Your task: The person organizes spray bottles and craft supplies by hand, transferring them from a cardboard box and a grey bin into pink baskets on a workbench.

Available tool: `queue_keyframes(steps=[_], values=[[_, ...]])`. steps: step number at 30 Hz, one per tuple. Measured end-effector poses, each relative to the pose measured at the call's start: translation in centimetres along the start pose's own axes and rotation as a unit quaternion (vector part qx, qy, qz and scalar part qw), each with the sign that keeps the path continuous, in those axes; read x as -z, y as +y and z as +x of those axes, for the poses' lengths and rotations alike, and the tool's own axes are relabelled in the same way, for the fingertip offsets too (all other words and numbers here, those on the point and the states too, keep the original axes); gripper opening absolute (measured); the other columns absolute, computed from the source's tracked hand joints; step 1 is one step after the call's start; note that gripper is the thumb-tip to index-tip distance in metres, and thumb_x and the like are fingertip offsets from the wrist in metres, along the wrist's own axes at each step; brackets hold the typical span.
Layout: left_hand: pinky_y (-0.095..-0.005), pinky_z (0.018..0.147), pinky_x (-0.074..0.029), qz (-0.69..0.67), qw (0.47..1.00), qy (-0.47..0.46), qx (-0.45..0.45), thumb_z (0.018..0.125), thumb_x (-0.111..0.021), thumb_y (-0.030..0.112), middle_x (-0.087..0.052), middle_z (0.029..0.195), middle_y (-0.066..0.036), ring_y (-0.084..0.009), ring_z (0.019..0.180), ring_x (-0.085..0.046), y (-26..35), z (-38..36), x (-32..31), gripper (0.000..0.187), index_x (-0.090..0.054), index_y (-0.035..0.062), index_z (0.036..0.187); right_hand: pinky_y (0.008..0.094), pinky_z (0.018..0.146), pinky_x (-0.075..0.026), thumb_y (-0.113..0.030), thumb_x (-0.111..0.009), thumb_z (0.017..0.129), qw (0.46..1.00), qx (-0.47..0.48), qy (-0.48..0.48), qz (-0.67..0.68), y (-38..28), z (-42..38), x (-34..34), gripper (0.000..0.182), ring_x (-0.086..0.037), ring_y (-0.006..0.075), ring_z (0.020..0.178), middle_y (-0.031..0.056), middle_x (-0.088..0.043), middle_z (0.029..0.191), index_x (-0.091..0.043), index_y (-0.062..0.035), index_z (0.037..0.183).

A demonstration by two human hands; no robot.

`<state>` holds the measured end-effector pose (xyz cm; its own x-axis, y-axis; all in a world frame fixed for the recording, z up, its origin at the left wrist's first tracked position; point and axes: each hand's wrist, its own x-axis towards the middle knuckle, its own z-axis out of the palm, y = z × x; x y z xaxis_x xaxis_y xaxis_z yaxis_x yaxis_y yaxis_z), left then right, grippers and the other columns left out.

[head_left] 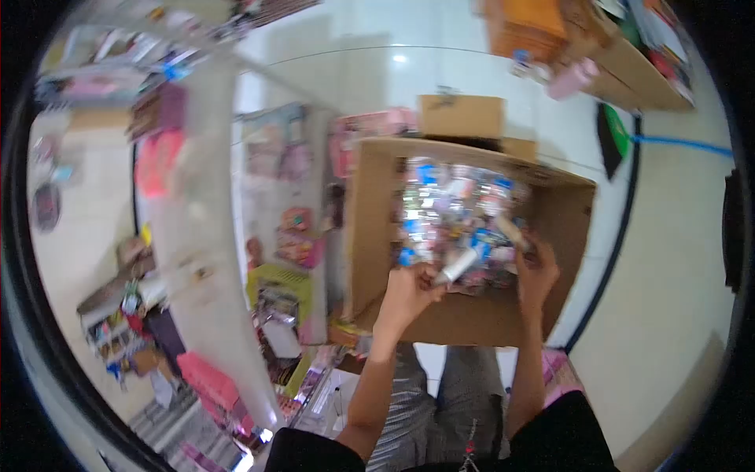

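An open cardboard box (578, 228) stands in front of my legs, with many small packaged items (452, 204) inside, some with blue caps or labels. Over its near left part, my left hand (410, 295) is closed around one end of a white tube-shaped item (458, 266). At the right inside the box, my right hand (537, 271) has its fingers closed on a slim beige item (510, 230), whose kind is too blurred to make out. Motion blur smears the contents, so single pieces are hard to name.
Shelves with pink goods and a lime green basket (285, 285) stand left of the box. A smaller carton (460, 116) sits behind it. Far right are a pink bottle (574, 79), an orange container (527, 27) and another carton (629, 71). A blue cord (684, 144) crosses the right side.
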<state>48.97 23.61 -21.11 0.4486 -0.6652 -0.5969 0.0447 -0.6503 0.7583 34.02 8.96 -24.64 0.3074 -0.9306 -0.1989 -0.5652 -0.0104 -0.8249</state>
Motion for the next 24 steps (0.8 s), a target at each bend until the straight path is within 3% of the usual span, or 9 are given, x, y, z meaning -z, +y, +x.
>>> queue_keyframes(steps=[2, 4, 6, 8, 11, 13, 15, 21, 24], values=[[-0.0221, 0.051, -0.045, 0.016, 0.996, 0.085, 0.012, 0.066, -0.066, 0.006, -0.06, 0.062, -0.008, -0.0097, 0.055, -0.058, 0.3, -5.6, 5.0, 0.018, -0.06, -0.0034, 0.081, 0.0273, 0.06, -0.046, -0.001, -0.064, 0.063, 0.997, 0.068, -0.036, 0.014, -3.6, -1.5, -2.6, 0.027, -0.057, 0.0173, 0.07, 0.011, -0.057, 0.084, -0.058, -0.0022, 0.09], [-0.0226, 0.051, -0.045, 0.025, 0.981, 0.19, 0.029, 0.065, -0.067, 0.006, -0.06, 0.065, -0.009, -0.0108, 0.056, -0.058, -0.6, -11.0, 9.2, 0.021, -0.06, -0.0019, 0.083, 0.0265, 0.06, -0.046, -0.003, -0.064, 0.063, 0.959, 0.273, -0.081, -0.002, -7.7, -3.5, -5.3, 0.026, -0.056, 0.0169, 0.07, 0.01, -0.057, 0.085, -0.058, -0.004, 0.089], [-0.0227, 0.05, -0.044, 0.014, 0.955, 0.289, 0.064, 0.063, -0.068, 0.006, -0.06, 0.068, -0.009, -0.0112, 0.057, -0.057, -1.9, -16.3, 13.1, 0.022, -0.061, -0.0001, 0.083, 0.0261, 0.061, -0.045, -0.003, -0.064, 0.063, 0.942, 0.299, -0.15, 0.014, -12.8, -7.3, -8.9, 0.027, -0.057, 0.0177, 0.07, 0.009, -0.058, 0.086, -0.058, -0.0056, 0.089], [-0.0219, 0.051, -0.043, 0.025, 0.92, 0.373, 0.119, 0.063, -0.067, 0.005, -0.059, 0.069, -0.007, -0.0103, 0.058, -0.056, -3.6, -21.1, 16.7, 0.022, -0.061, 0.0004, 0.084, 0.0267, 0.059, -0.046, -0.005, -0.065, 0.063, 0.921, 0.227, -0.3, 0.101, -14.8, -11.6, -12.6, 0.033, -0.057, 0.0175, 0.072, 0.009, -0.058, 0.087, -0.055, -0.0068, 0.095], [-0.0212, 0.051, -0.042, 0.081, 0.85, 0.507, 0.116, 0.064, -0.066, 0.005, -0.057, 0.071, -0.007, -0.0107, 0.056, -0.054, -8.4, -26.4, 21.2, 0.023, -0.06, -0.0001, 0.086, 0.0281, 0.069, -0.047, -0.008, -0.064, 0.065, 0.836, 0.344, -0.374, 0.205, -18.4, -18.3, -18.6, 0.03, -0.057, 0.0202, 0.079, 0.0079, -0.056, 0.091, -0.053, -0.0054, 0.093], [-0.0222, 0.051, -0.042, 0.161, 0.829, 0.517, 0.143, 0.065, -0.065, 0.004, -0.056, 0.074, -0.008, -0.0124, 0.058, -0.053, -9.4, -27.1, 24.3, 0.024, -0.06, 0.0017, 0.088, 0.03, 0.072, -0.047, -0.007, -0.062, 0.065, 0.811, 0.386, -0.385, 0.214, -19.7, -23.0, -22.4, 0.031, -0.055, 0.0231, 0.084, 0.0096, -0.055, 0.091, -0.052, -0.0031, 0.094], [-0.0244, 0.05, -0.041, 0.289, 0.785, 0.54, 0.095, 0.066, -0.064, 0.004, -0.055, 0.078, -0.008, -0.014, 0.062, -0.053, -13.0, -27.2, 27.0, 0.025, -0.059, 0.0035, 0.09, 0.03, 0.072, -0.047, -0.005, -0.061, 0.065, 0.781, 0.451, -0.389, 0.188, -20.2, -26.8, -25.8, 0.032, -0.055, 0.0237, 0.084, 0.0111, -0.054, 0.092, -0.051, -0.0018, 0.095], [-0.0252, 0.049, -0.04, 0.27, 0.815, 0.512, 0.03, 0.068, -0.062, 0.004, -0.054, 0.079, -0.008, -0.0148, 0.063, -0.053, -18.6, -24.8, 32.7, 0.024, -0.059, 0.0039, 0.092, 0.0321, 0.074, -0.046, -0.004, -0.055, 0.067, 0.78, 0.462, -0.388, 0.168, -22.1, -32.9, -31.6, 0.033, -0.053, 0.0253, 0.087, 0.0116, -0.052, 0.095, -0.048, 0.0005, 0.098], [-0.0242, 0.049, -0.04, 0.268, 0.819, 0.507, 0.02, 0.07, -0.061, 0.004, -0.054, 0.08, -0.008, -0.0136, 0.063, -0.053, -20.0, -23.8, 33.6, 0.025, -0.058, 0.0039, 0.095, 0.0317, 0.073, -0.046, -0.003, -0.051, 0.069, 0.77, 0.456, -0.437, 0.088, -22.5, -33.2, -32.7, 0.03, -0.053, 0.0248, 0.087, 0.0132, -0.051, 0.095, -0.046, 0.0008, 0.098]])
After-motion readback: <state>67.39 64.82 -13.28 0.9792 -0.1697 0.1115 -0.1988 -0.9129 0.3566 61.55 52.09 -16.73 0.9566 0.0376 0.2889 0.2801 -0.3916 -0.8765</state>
